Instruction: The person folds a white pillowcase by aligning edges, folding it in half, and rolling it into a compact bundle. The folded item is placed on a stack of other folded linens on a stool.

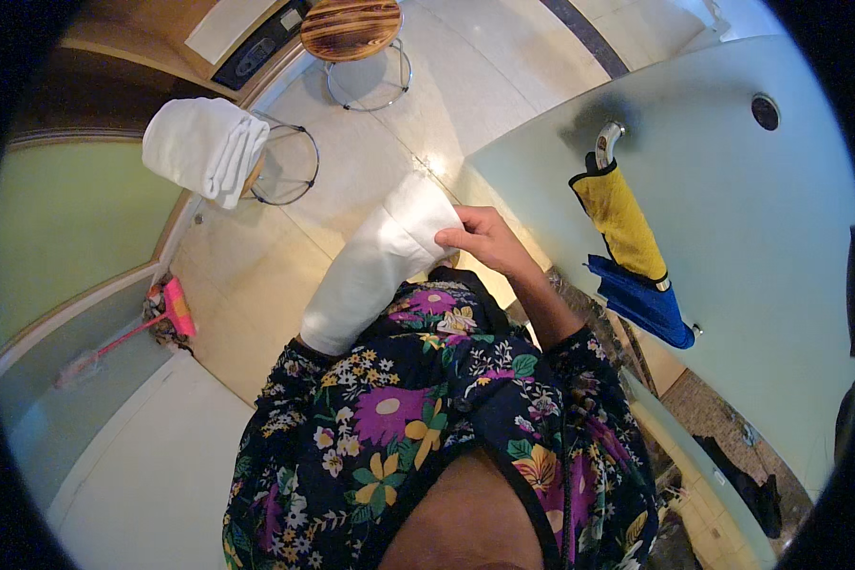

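Note:
A white cloth (377, 260) wraps around my left forearm like a sleeve, from near the elbow out to its far end. My left hand is hidden by this cloth, and I cannot see its fingers. At the cloth's far right edge, my right hand (488, 239) pinches the fabric, thumb on top and fingers behind. Both arms reach forward over a dark flowered garment (427, 385) on my body. Pale floor tiles (285, 249) show beyond the cloth.
White folded towels (203, 149) lie on a stool at the left. Another stool has a round wooden seat (351, 28). A pink broom (178, 306) leans by the left wall. Yellow and blue cloths (627, 228) cover the handle of a frosted glass door (741, 214) at right.

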### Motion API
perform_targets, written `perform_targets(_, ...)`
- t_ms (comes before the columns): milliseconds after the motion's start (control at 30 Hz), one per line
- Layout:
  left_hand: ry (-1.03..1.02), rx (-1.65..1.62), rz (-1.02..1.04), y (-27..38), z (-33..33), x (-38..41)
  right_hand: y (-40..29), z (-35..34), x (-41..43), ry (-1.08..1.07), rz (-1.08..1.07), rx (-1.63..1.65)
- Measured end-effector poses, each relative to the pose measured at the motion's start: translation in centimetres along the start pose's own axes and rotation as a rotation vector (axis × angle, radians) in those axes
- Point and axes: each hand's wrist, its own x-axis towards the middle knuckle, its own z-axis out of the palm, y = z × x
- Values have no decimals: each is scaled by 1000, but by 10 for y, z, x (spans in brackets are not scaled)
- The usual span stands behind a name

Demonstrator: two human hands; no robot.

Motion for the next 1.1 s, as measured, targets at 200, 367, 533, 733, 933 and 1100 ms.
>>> perform_targets(200,-43,-493,-255,-30,9,-19,5,-1,-3,18,88,265)
perform_targets(367,3,-1308,-683,-66,26,-50,22,-13,-5,220,48,381)
perform_targets(533,36,-1772,-951,-96,29,-63,33,-29,-4,342,-38,313)
perform_targets(733,273,-1113,-739,-84,10,-9,18,-48,6,502,-127,214)
perform_targets(933,397,-1001,-641,-105,8,0,24,-45,31,681,-24,127)
perform_targets(1100,299,-948,-588,-115,-6,10,24,-51,38,709,-24,119)
